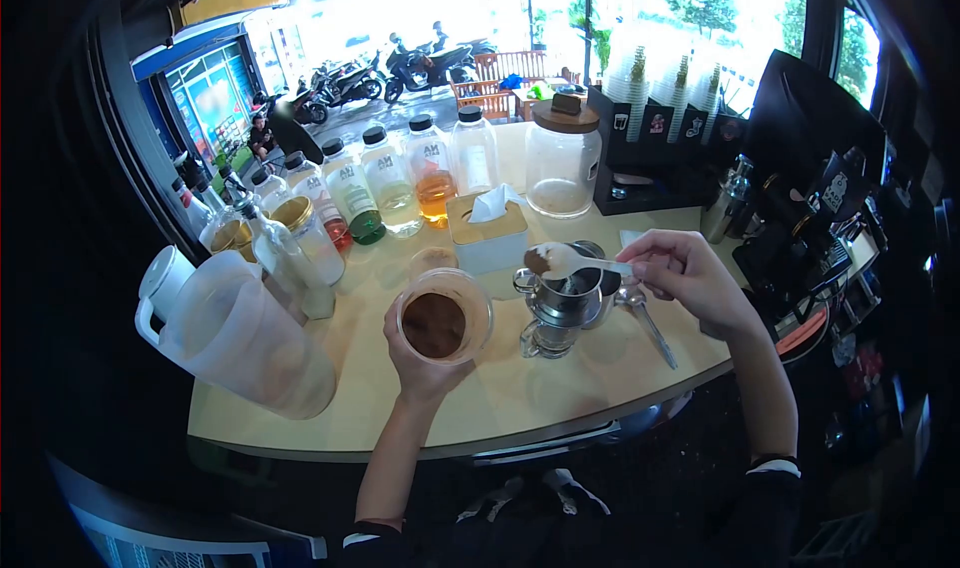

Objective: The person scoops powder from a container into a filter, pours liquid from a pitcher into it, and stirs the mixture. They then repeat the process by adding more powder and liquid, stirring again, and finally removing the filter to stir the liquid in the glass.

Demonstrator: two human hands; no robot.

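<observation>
My left hand (420, 370) is wrapped round a clear plastic tub (482, 318), tilted so that its brown ground coffee (433, 326) shows. Between the fingertips of my right hand (690, 280) is the handle of a pale spoon (578, 259). A small heap of brown grounds (538, 260) lies on its bowl. The spoon is over a metal drip coffee filter (562, 306), which sits on a glass mug (548, 342). Another metal filter or cup stands close behind it, partly hidden. Metal spoons (655, 330) lie to the right on the counter.
A large plastic pitcher (245, 328) and glass bottles (290, 258) stand at the left. Several capped syrup bottles (400, 203), a tissue box (490, 240) and a wooden-lidded jar (562, 168) line the back. The counter's (500, 418) curved front edge is nearest me. A shaker (730, 203) stands right.
</observation>
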